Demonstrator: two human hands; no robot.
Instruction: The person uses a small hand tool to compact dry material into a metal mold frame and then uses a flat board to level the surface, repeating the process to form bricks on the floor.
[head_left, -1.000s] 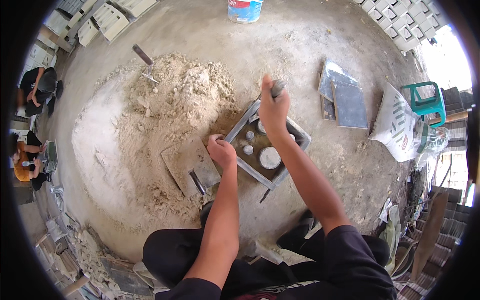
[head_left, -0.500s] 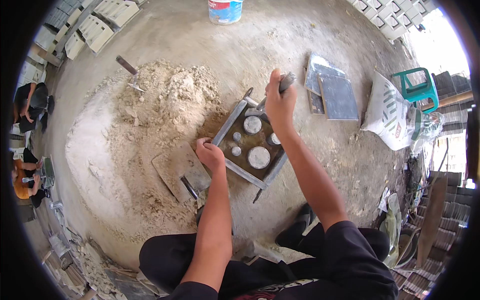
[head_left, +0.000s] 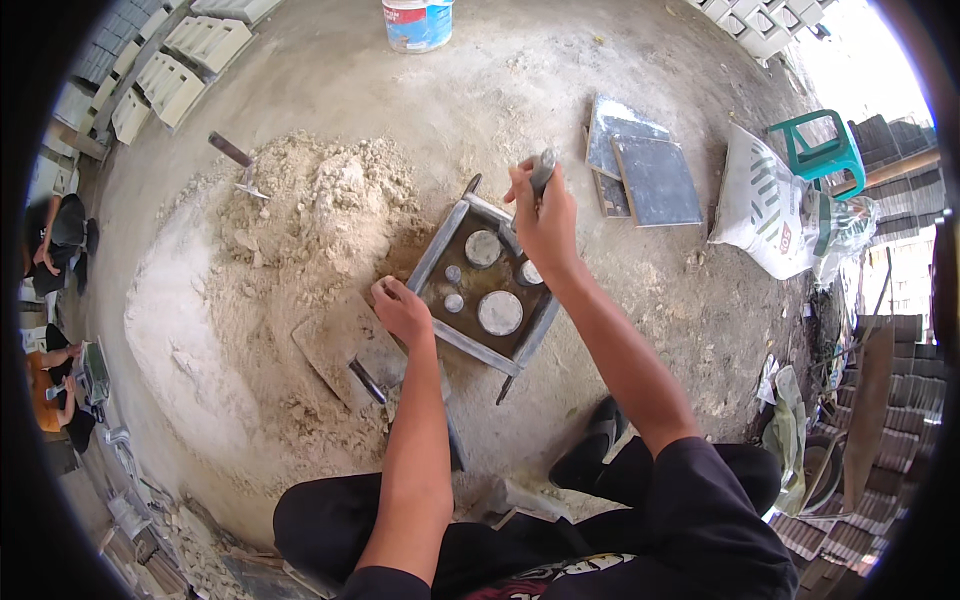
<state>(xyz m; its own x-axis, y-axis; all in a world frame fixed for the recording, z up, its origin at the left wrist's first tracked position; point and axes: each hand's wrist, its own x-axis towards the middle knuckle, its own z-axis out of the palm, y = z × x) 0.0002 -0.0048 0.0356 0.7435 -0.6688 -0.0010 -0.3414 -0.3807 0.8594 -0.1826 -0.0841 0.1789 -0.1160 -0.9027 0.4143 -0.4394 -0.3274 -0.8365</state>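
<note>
A square metal-edged mould (head_left: 470,350) lies on the ground in front of me, with several round grey discs standing in its damp brown filling. My right hand (head_left: 545,220) is closed around the grey handle of a hammer-like tool (head_left: 544,170), above the mould's far right side. The hand hides the tool's lower end. Beside the mould's left corner, my left hand (head_left: 403,312) is closed with curled fingers, and whatever they grip is hidden. Left of that hand, a flat trowel (head_left: 368,382) with a dark handle rests in the sand.
A sand heap (head_left: 310,220) spreads leftward, with a small pick-like tool (head_left: 240,165) at its far side. Flat dark plates (head_left: 655,180), a white sack (head_left: 755,205) and a green stool (head_left: 820,155) lie right. A bucket (head_left: 418,25) stands ahead; two people sit far left.
My right hand has lifted slightly away from the mould with the tool, whose head has gone out of sight. My left hand remains by the mould's left corner. The whole view has shifted a little.
</note>
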